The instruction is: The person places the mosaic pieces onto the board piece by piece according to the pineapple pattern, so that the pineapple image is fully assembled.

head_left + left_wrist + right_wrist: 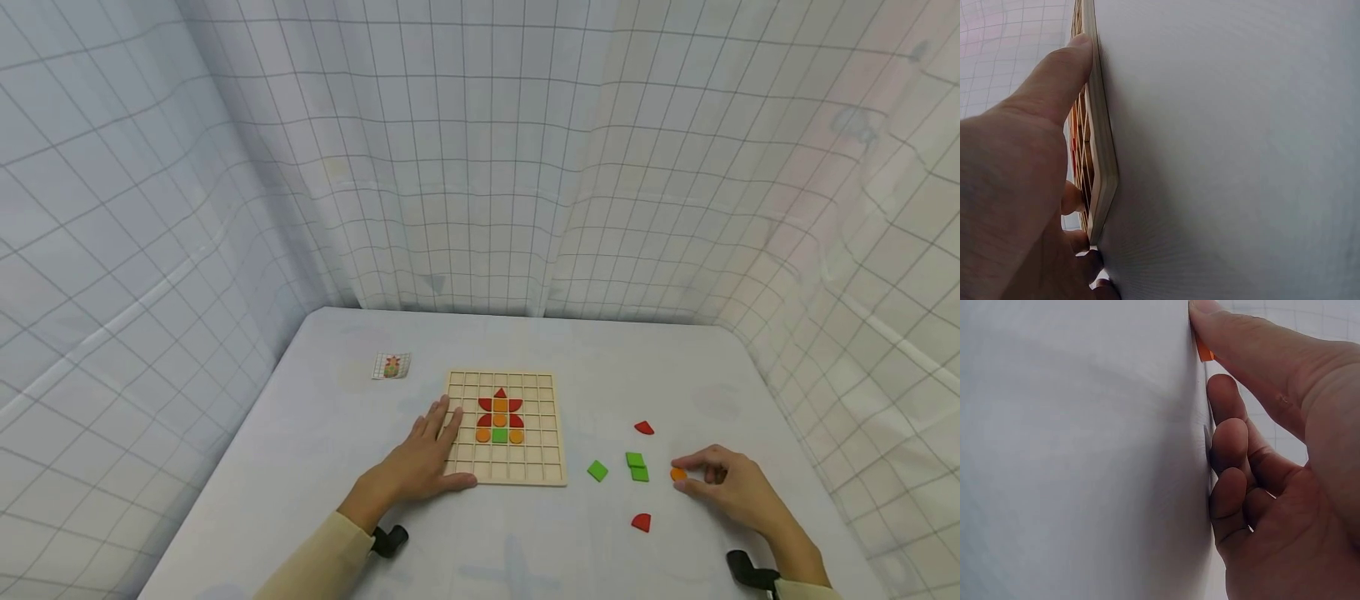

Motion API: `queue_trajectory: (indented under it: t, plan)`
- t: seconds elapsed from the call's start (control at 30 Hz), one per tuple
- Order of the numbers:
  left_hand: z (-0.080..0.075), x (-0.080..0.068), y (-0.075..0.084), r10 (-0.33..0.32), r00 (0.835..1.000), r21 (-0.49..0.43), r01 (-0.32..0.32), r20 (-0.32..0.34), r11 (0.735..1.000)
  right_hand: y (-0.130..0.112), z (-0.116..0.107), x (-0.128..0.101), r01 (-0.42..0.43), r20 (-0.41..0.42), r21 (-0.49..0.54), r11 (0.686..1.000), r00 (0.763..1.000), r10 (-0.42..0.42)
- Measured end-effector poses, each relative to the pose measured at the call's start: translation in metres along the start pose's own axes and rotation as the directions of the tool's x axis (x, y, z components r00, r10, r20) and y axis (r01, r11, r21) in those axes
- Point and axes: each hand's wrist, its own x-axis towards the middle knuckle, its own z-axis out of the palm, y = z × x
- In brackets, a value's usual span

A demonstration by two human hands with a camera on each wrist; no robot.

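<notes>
Nine coloured pieces already sit in the square wooden grid board (506, 428) — red ones forming a flower's petals, orange ones among and beneath them, one green square at the bottom. The left hand (420, 462) rests flat on the board's near-left corner, fingers spread and straight, thumb along its front edge. The right hand (731, 487) is on the white tabletop (525, 550) to the right, its thumb and forefinger pinching a small orange round piece (678, 474). Loose pieces lie unplaced nearby: three green squares (636, 467) and two red quarter-round pieces (641, 522). A small pattern card (392, 366) lies beyond the board's left corner. Judging by these leftovers, the figure looks partly built — roughly six pieces remain.
</notes>
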Motion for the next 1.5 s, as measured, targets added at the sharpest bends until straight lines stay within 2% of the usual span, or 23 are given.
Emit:
queue_trajectory:
  t: [0.7,1.07,1.3,1.5]
  plan:
    - [0.0,-0.001,-0.001,-0.001,1.0,-0.023,0.001,-0.001,1.0,-0.005,0.003,0.0,0.03,-0.015,-0.014,0.999,0.999,-0.03]
    - [-0.001,-0.002,0.0,0.002,1.0,-0.038,-0.002,-0.002,0.999,-0.017,0.005,0.0,0.017,0.031,-0.01,1.0,0.999,-0.017]
    - [-0.003,0.0,0.0,0.003,1.0,-0.048,-0.003,0.002,0.999,-0.032,0.007,0.003,0.078,0.063,0.015,0.997,0.995,-0.079]
    - [-0.006,-0.002,-0.002,0.024,1.0,-0.092,-0.023,0.001,0.995,-0.047,0.01,0.01,0.201,0.063,0.029,0.979,0.977,-0.203]
